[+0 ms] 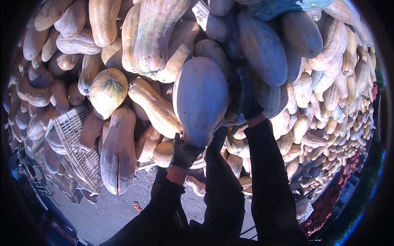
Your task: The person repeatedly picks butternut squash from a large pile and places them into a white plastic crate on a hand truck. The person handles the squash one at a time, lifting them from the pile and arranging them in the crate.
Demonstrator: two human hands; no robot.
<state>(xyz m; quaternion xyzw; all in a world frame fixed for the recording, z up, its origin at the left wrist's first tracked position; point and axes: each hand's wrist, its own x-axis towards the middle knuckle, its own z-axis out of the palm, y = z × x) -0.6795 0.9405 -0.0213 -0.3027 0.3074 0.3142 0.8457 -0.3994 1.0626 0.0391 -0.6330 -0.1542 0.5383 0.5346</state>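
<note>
A large pale squash [201, 95] with a smooth, dusty skin stands lengthwise in front of me, at the middle of the head view. My left hand [186, 156], in a dark glove, grips its lower end, with the thumb raised on the left side. To the right of the squash, my right hand [250, 93], also in a dark glove, is stretched out with its fingers pointing away from me. A dark gap shows between this hand and the squash. Another big squash [261, 46] lies just beyond the right fingers. Shade hides the right thumb and palm.
Heaped squashes [154, 37] surround the hands and spread far to the right. A tilted plastic crate [77, 144] sits at left, beside a long squash with a split skin [118, 163]. My dark-clothed leg [223, 184] rises between the arms. Grey pavement [123, 212] lies below.
</note>
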